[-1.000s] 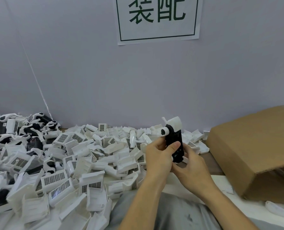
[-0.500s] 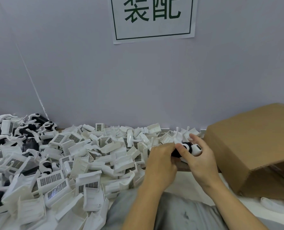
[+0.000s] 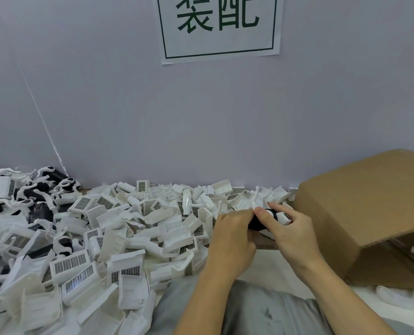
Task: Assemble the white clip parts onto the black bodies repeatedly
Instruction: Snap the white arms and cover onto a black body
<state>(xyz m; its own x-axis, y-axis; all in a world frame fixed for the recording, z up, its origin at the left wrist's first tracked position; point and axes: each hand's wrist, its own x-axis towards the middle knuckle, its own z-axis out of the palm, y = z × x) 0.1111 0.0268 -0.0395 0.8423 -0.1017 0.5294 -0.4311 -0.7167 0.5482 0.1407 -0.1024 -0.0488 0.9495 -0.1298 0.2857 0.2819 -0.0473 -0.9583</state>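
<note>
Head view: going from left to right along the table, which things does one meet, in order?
Heap of assembled black-and-white units → pile of loose white clip parts → left hand → black body held by both hands → right hand → cardboard box.
</note>
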